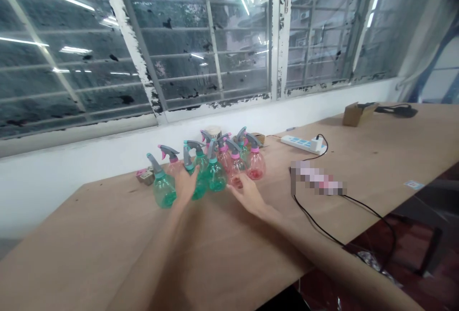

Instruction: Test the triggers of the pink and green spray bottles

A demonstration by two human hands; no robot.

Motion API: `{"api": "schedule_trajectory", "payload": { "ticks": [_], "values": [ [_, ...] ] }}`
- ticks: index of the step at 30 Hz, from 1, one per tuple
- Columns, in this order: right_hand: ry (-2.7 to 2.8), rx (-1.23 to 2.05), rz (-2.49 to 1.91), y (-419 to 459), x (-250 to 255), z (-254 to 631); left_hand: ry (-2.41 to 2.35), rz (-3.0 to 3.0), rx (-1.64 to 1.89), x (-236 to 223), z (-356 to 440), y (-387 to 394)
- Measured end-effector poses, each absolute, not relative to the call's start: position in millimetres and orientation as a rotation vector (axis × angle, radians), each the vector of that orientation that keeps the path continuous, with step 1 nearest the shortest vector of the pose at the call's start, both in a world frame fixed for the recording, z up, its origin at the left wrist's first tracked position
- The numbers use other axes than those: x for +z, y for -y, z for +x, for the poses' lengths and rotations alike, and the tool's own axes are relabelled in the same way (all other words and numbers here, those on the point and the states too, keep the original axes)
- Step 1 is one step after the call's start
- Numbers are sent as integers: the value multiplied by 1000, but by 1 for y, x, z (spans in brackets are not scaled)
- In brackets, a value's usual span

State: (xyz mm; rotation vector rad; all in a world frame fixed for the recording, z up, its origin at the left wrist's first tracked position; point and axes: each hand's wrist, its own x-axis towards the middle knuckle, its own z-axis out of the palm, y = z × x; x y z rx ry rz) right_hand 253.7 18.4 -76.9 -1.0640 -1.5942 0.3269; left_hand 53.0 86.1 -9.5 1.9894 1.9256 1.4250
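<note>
Clear round spray bottles with grey trigger heads, some green and some pink, stand in a close cluster by the wall. My left hand (185,186) is at the front of a green spray bottle (199,190), thumb on its front and the other fingers partly hidden at its side. Left of that hand is another green spray bottle (164,191). My right hand (251,196) has its thumb and fingers around the lower body of a pink spray bottle (234,167). A green spray bottle (217,176) stands between my hands, and a pink spray bottle (256,165) at the right end.
On the wooden table (107,244) to the right lie a white power strip (299,144) with a plug, a blurred-out object (317,177) and black cables. A cardboard box (358,113) sits farther back. Small boxes (146,176) are behind the bottles' left end. Barred windows line the wall.
</note>
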Motion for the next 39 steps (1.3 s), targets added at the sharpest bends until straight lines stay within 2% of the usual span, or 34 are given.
{"api": "schedule_trajectory", "payload": {
  "ticks": [9,14,19,26,34,39],
  "values": [
    [1466,264,-957,-34,-35,209,-1805,2011,1425,-36,30,2],
    [1498,507,-855,-2,-36,188,-1637,1893,1534,-50,33,42],
    [1611,668,-782,20,-41,189,-1565,1854,1495,-50,44,54],
    [1617,607,-689,16,-55,198,-1492,1895,1369,-53,52,70],
    [1607,506,-810,32,-39,199,-1476,2082,1175,-74,59,71],
    [1624,588,-884,36,-36,198,-1508,2090,1159,-71,65,72]
  ]
}}
